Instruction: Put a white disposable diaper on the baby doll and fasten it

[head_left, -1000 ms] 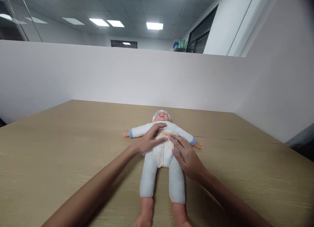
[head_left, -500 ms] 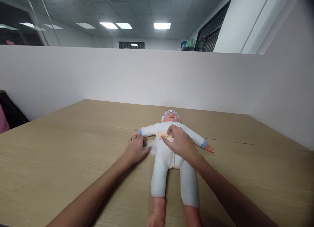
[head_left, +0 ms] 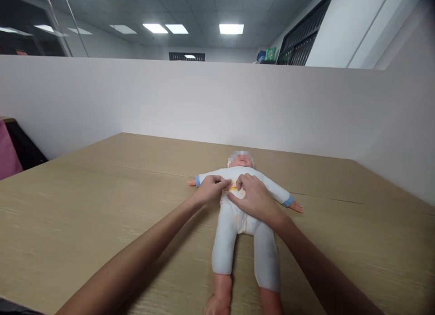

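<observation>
The doll [head_left: 267,256] lies on its back on the table [head_left: 102,206], head at the far side, feet toward the person, arms spread out to both sides. It wears a white suit with blue cuffs, and a diaper [head_left: 243,223] sits around its hips, with yellow print at the front of the waist.

The left hand [head_left: 215,189] is at the doll's waist, on the left side of the view, its thumb and fingertips drawn close together beside the print. Whether it pinches the diaper's edge cannot be told. The right hand [head_left: 253,196] lies over the belly from the other side, fingers curled, a narrow gap between thumb and forefinger; whether it grips anything cannot be told. The doll's middle is thus directly under and between the two hands, with its legs stretching out between the forearms. A white wall [head_left: 220,102] rises behind the table.
</observation>
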A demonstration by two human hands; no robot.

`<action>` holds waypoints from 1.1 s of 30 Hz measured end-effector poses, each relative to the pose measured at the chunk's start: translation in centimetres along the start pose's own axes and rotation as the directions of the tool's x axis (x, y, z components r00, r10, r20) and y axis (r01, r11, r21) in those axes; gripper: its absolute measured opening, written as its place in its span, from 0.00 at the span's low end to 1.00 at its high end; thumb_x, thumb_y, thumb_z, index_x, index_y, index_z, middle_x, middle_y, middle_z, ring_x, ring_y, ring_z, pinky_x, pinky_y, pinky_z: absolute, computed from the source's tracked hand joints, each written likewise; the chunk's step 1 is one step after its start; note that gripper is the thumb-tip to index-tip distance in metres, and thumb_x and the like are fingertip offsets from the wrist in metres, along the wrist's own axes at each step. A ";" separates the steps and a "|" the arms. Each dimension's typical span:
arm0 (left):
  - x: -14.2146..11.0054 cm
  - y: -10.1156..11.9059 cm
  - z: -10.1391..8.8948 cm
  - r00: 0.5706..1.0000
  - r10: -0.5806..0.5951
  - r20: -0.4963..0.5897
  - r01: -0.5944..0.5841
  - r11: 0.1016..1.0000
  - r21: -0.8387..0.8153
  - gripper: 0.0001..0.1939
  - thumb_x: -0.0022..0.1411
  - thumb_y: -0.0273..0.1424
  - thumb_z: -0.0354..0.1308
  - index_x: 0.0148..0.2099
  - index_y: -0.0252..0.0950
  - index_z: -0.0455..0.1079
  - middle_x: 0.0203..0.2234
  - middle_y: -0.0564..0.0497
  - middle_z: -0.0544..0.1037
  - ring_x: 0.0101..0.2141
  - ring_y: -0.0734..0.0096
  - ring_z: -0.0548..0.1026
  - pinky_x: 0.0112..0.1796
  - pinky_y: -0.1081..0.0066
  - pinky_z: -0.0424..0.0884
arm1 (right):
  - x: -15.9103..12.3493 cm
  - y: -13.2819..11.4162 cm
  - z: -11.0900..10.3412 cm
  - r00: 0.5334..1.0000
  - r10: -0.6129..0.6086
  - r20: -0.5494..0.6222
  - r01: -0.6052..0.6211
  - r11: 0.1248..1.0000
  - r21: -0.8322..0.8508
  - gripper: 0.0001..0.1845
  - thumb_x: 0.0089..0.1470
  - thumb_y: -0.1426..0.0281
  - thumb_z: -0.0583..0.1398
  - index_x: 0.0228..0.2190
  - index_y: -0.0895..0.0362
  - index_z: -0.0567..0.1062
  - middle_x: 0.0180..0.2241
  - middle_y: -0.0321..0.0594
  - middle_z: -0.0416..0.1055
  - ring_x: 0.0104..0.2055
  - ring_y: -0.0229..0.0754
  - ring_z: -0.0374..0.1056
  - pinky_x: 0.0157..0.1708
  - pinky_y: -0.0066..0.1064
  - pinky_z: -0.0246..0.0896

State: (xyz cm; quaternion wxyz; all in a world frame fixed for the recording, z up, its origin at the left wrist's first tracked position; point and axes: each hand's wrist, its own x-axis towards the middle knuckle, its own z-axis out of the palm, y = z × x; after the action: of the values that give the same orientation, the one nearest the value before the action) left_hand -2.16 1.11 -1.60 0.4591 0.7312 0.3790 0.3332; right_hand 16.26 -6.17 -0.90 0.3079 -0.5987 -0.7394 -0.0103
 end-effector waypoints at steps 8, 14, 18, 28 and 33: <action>0.3 -1.6 1.8 0.996 0.069 -0.047 -0.076 0.981 -0.176 0.27 0.70 0.58 0.55 0.47 0.37 0.70 0.35 0.51 0.72 0.33 0.68 0.69 0.35 0.68 0.67 | 0.7 0.8 0.4 1.000 0.022 -0.004 -0.022 1.000 -0.022 0.18 0.73 0.63 0.53 0.28 0.50 0.62 0.34 0.42 0.73 0.39 0.50 0.67 0.39 0.40 0.56; 0.0 -2.9 1.6 0.992 0.097 -0.076 -0.104 0.990 -0.098 0.25 0.68 0.55 0.62 0.45 0.37 0.70 0.32 0.54 0.71 0.33 0.70 0.67 0.36 0.69 0.67 | 0.7 1.7 1.0 0.997 0.072 -0.042 -0.067 0.993 0.100 0.14 0.69 0.62 0.57 0.30 0.49 0.63 0.33 0.39 0.72 0.37 0.48 0.67 0.38 0.38 0.57; 0.5 -2.6 1.8 0.978 0.099 -0.184 -0.103 0.994 -0.017 0.20 0.68 0.50 0.63 0.44 0.37 0.69 0.34 0.52 0.72 0.34 0.67 0.69 0.38 0.67 0.68 | 0.4 1.4 0.7 0.979 0.141 -0.145 -0.105 0.967 0.230 0.04 0.64 0.66 0.59 0.38 0.50 0.66 0.34 0.37 0.70 0.38 0.49 0.70 0.39 0.38 0.60; -10.3 3.7 3.2 0.933 0.353 0.071 -0.353 0.854 0.382 0.15 0.81 0.41 0.50 0.43 0.41 0.73 0.40 0.48 0.80 0.44 0.57 0.73 0.48 0.58 0.68 | -9.4 -2.9 -3.9 0.997 0.060 -0.043 -0.036 0.899 0.437 0.03 0.67 0.67 0.58 0.39 0.49 0.72 0.40 0.42 0.74 0.38 0.46 0.73 0.34 0.36 0.74; -12.3 2.5 3.4 0.928 0.271 0.257 -0.369 0.771 0.520 0.13 0.79 0.39 0.52 0.43 0.42 0.73 0.41 0.48 0.81 0.46 0.54 0.71 0.52 0.56 0.68 | -13.2 0.0 -3.3 0.991 0.061 0.117 -0.097 0.935 0.341 0.05 0.67 0.66 0.59 0.38 0.50 0.75 0.36 0.39 0.76 0.36 0.46 0.74 0.37 0.37 0.71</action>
State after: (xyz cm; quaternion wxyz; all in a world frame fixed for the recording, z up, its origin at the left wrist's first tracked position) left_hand -4.79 -11.64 -2.23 0.1913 0.9122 0.2892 0.2184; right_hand 18.98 -19.08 -4.37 0.3693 -0.5644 -0.7200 0.1632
